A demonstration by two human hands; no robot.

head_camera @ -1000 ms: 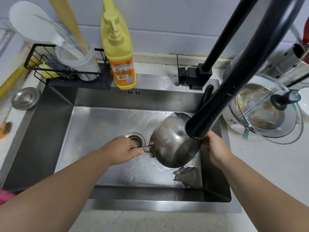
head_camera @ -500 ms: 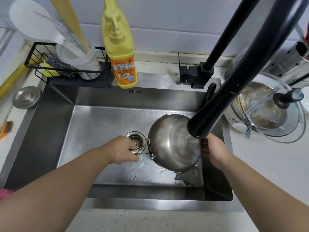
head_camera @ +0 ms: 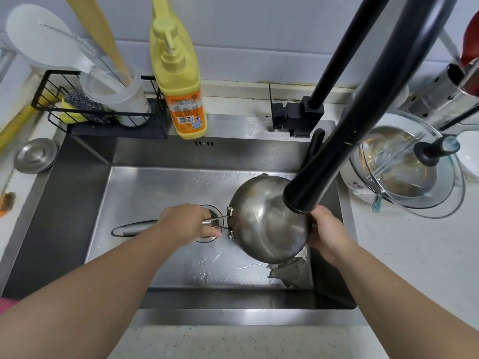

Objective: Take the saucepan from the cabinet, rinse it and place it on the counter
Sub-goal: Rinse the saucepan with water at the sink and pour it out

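Observation:
A stainless steel saucepan (head_camera: 261, 221) hangs tilted over the right half of the sink (head_camera: 77, 203), its rounded outside turned up toward me. My left hand (head_camera: 189, 224) is shut around its metal handle, whose end sticks out to the left. My right hand (head_camera: 326, 234) grips the pan's far rim on the right. The black faucet head (head_camera: 308, 187) hangs directly over the pan and hides part of it. The pan's inside is hidden.
A grey rag (head_camera: 287, 270) lies in the sink under the pan, near the drain (head_camera: 210, 211). A yellow soap bottle (head_camera: 181, 81) and a wire caddy (head_camera: 103, 107) stand behind the sink. A glass-lidded pot (head_camera: 404, 164) sits on the right counter (head_camera: 414, 268).
The pan has rotated so its handle now points more to the left, with the handle end showing past my left hand. Both hands kept their hold.

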